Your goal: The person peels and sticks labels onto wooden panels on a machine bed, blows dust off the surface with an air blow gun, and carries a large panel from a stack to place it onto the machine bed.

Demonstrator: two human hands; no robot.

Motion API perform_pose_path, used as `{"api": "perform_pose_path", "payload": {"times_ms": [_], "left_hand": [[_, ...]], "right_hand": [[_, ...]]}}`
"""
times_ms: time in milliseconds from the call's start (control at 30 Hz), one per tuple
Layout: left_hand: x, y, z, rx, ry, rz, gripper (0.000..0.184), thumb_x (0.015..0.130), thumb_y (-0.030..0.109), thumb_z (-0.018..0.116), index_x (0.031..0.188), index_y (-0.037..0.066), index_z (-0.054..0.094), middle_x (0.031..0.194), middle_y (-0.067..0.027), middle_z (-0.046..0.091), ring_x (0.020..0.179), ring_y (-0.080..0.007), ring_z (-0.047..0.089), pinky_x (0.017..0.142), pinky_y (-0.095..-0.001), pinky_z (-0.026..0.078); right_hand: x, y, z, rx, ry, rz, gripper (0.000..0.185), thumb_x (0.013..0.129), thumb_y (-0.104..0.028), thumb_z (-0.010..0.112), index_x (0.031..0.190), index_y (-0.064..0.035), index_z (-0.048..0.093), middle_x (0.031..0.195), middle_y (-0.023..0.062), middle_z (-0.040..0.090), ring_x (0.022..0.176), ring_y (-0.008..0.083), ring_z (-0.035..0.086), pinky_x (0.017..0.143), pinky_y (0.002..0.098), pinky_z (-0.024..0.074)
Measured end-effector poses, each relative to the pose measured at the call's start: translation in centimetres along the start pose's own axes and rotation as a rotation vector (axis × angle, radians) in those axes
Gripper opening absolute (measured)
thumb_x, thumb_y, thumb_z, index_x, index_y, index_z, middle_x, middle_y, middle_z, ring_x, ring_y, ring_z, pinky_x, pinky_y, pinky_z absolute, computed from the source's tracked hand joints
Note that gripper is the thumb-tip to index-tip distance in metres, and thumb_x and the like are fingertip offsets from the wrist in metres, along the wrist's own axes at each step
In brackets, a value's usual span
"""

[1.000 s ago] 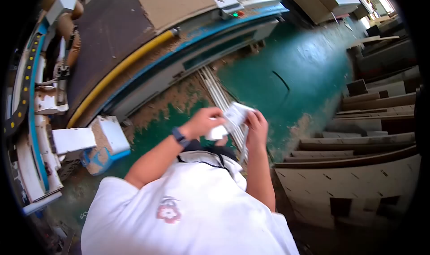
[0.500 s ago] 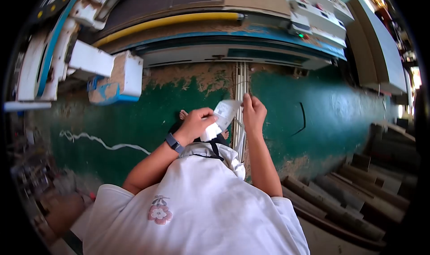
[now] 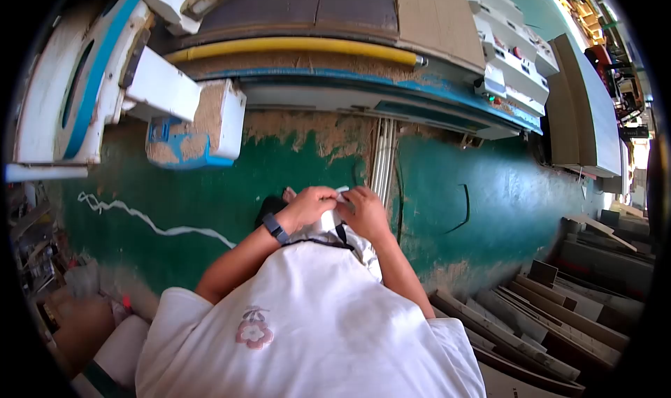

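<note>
In front of my waist both hands are close together over white printed labels [image 3: 326, 222]. My left hand [image 3: 307, 208] is closed on them, with their white lower part showing below its fingers. My right hand [image 3: 367, 214] has its fingers bent and pinched at the upper edge, where a small white bit [image 3: 342, 193] sticks out between the hands. Most of the paper, including its print, is hidden behind the fingers. A dark wristwatch [image 3: 275, 228] is on my left wrist.
A long machine with a yellow bar [image 3: 293, 46] runs across ahead, dusted with sawdust. At the left stands a white and blue machine part [image 3: 227, 118]. White pipes [image 3: 382, 157] cross the green floor. Stacked boards [image 3: 559, 307] lie at the right; a white strip [image 3: 154, 219] lies left.
My right hand has moved left and down to meet my left hand. The printed label that was stretched between them is now mostly covered by fingers. The view has shifted slightly.
</note>
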State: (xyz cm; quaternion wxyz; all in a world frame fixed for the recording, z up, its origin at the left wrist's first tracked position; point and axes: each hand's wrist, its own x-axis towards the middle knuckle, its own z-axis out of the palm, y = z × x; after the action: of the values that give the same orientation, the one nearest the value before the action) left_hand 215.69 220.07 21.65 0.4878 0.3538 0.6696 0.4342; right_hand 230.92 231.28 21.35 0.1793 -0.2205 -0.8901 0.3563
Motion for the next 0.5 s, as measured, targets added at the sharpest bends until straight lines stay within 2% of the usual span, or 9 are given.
{"api": "perform_pose_path", "payload": {"times_ms": [133, 233, 300, 367, 500], "left_hand": [[-0.1, -0.8, -6.4, 0.104, -0.076, 0.014, 0.023, 0.09, 0.015, 0.066, 0.103, -0.003, 0.068, 0.095, -0.0092, 0.07, 0.088, -0.0145, 0.063, 0.079, -0.0294, 0.05], [0.1, -0.1, -8.5, 0.062, -0.103, 0.021, 0.02, 0.09, 0.011, 0.065, 0.104, -0.004, 0.068, 0.096, -0.0083, 0.069, 0.09, -0.0133, 0.062, 0.08, -0.0275, 0.049], [0.9, -0.4, -9.9, -0.005, -0.128, 0.02, 0.019, 0.09, 0.01, 0.065, 0.103, -0.004, 0.067, 0.096, -0.0074, 0.068, 0.09, -0.0132, 0.061, 0.08, -0.0272, 0.048], [1.1, -0.6, -10.3, -0.081, -0.143, 0.01, 0.018, 0.09, 0.008, 0.064, 0.103, -0.004, 0.067, 0.096, -0.0064, 0.068, 0.089, -0.013, 0.061, 0.08, -0.0268, 0.048], [2.7, 0.7, -11.1, 0.19, -0.06, 0.13, 0.018, 0.089, 0.004, 0.061, 0.104, -0.005, 0.065, 0.096, -0.0056, 0.065, 0.088, -0.0138, 0.061, 0.077, -0.0273, 0.048]], "right_hand": [[3.3, -2.3, 3.1, 0.136, 0.013, 0.001, 0.022, 0.075, -0.019, 0.075, 0.09, -0.0036, 0.071, 0.085, 0.0122, 0.067, 0.08, 0.0335, 0.063, 0.071, 0.0433, 0.0502], [4.8, -3.2, 3.6, 0.137, -0.022, 0.004, 0.025, 0.076, -0.021, 0.074, 0.094, -0.0034, 0.071, 0.087, 0.0126, 0.069, 0.082, 0.0336, 0.065, 0.072, 0.0426, 0.0513], [6.1, -3.4, 3.8, 0.118, 0.0, 0.006, 0.024, 0.077, -0.022, 0.074, 0.092, -0.0034, 0.072, 0.085, 0.0129, 0.069, 0.081, 0.0337, 0.065, 0.072, 0.0428, 0.0515], [7.4, -3.7, 2.5, 0.124, -0.071, 0.007, 0.022, 0.078, -0.024, 0.073, 0.089, -0.0041, 0.072, 0.082, 0.0128, 0.069, 0.079, 0.0335, 0.065, 0.07, 0.0433, 0.0513], [11.4, -1.4, 1.0, 0.159, -0.163, -0.217, 0.022, 0.08, -0.025, 0.07, 0.081, -0.0029, 0.071, 0.08, 0.0156, 0.068, 0.075, 0.0354, 0.065, 0.068, 0.0454, 0.0508]]}}
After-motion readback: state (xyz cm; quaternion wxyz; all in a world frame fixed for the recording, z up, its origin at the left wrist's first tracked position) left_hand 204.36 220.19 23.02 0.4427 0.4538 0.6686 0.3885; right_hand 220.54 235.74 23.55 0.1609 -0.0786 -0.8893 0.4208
